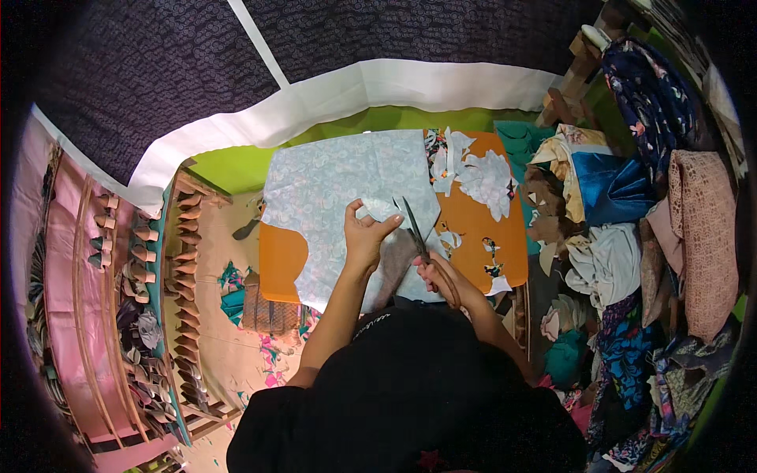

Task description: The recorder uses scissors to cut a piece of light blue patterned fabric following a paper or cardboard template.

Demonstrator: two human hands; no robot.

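A pale floral cloth (331, 181) is spread over most of an orange table (284, 260). Above it, my left hand (367, 239) pinches a small pale fabric piece (378, 208) between thumb and fingers. My right hand (435, 273) grips a pair of large dark scissors (417, 236), with the fingers wrapped around the handles. The blades point away from me, their tips slightly apart just right of the fabric piece. Part of the cloth near my body is shaded, and my head hides the table's near edge.
White and patterned fabric scraps (485, 185) lie on the table's right side. Beyond them, piled cloths (607, 189) fill the right. Wooden racks with shoe lasts (188, 276) stand at left. Scraps (272, 359) litter the floor. A dark patterned curtain (410, 31) hangs at the far side.
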